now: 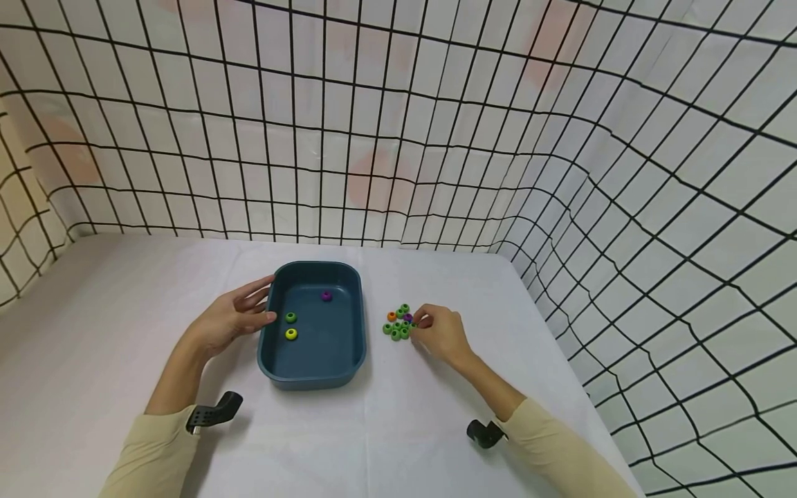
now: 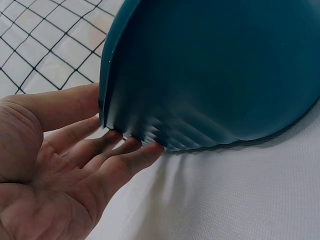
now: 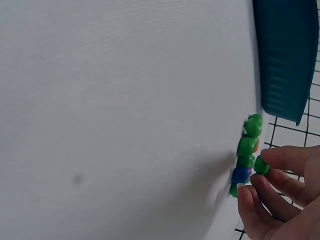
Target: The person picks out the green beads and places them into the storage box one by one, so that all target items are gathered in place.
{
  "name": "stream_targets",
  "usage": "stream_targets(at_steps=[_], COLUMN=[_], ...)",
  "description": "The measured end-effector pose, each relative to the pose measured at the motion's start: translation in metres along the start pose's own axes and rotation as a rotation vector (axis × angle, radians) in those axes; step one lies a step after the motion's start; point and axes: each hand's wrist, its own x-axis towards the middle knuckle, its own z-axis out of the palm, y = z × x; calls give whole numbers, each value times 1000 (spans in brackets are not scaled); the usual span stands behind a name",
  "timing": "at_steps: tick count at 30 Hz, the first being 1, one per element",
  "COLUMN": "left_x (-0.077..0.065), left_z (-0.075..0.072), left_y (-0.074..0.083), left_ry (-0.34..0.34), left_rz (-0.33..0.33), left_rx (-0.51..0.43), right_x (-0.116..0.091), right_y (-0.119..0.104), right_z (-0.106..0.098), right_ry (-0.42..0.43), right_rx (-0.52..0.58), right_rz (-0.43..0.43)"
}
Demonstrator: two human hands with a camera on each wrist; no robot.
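Note:
A dark teal tray [image 1: 311,381] sits on the white tablecloth, holding a purple bead [image 1: 326,296], a green bead [image 1: 290,317] and a yellow bead [image 1: 291,335] inside. My left hand [image 1: 225,319] grips its left wall, thumb over the rim and the other fingers against the ribbed outer side [image 2: 200,122]. To the right of the tray lies a cluster of mostly green beads [image 1: 396,335], with an orange bead [image 1: 391,316] and a purple one [image 1: 408,317] among them. At this cluster's right edge, my right hand [image 1: 443,335] pinches a green bead [image 3: 261,165] between thumb and finger.
A black wire grid [image 1: 339,135] backed by white cloth rises behind the table, and another side of it [image 1: 654,207] runs along the right. Black wrist-worn devices [image 1: 214,411] jut out from both cuffs, low over the tablecloth [image 1: 367,443].

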Motion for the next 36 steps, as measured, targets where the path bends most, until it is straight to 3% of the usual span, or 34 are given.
stream_targets(at_steps=[24, 36], left_x=[1, 0], left_z=[3, 2], left_y=[0, 1], left_ry=[4, 15], left_rz=[7, -6], left_rx=[25, 51], right_x=[27, 31], right_y=[-80, -94], right_z=[10, 24], right_ry=[23, -24], right_rx=[110, 85], right_rz=[-208, -200])
